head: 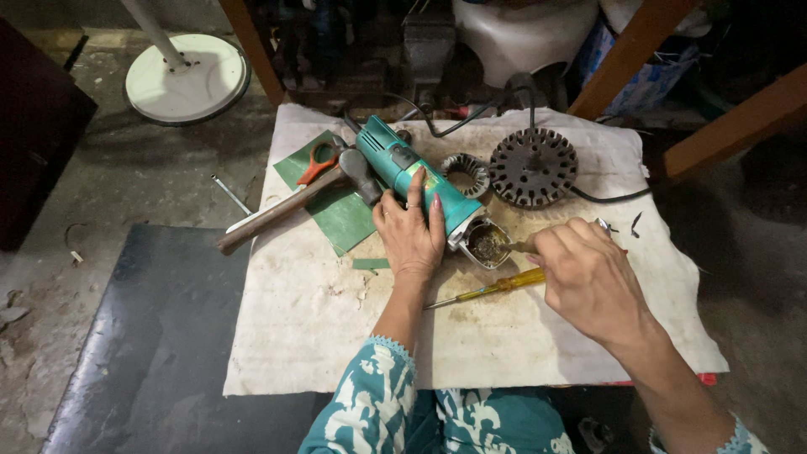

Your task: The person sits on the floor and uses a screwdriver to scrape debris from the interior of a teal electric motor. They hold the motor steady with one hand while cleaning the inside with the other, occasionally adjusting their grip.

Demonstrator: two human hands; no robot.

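the left hand (409, 227) lay flat over the teal power tool body (409, 172), fingers spread and pressed down on its casing, pinning it to the stained white cloth (319, 328) rather than wrapping around it. the tool lay slantwise near the middle of the cloth, its black cord end toward the upper left and its open metal end (485, 244) toward the lower right — greasy, dark parts showed inside that opening.

the right hand (588, 277) was closed in a pinch around a thin tool (521, 247), its tip touching the rim of the open end; what kind of tool it was could not be told, since the fingers hid most of it.

a yellow-handled screwdriver (496, 287) lay on the cloth just beneath the open end, between the two wrists. to the left of the tool body a hammer (290, 206) rested across a green sheet (340, 214), with orange-handled scissors (318, 162) on the same sheet. above and to the right sat a small wound coil ring (465, 173) and, beside it, a dark slotted round core (533, 166) — both apart from the hands. a white round stand base (187, 80) stood on the floor at upper left.
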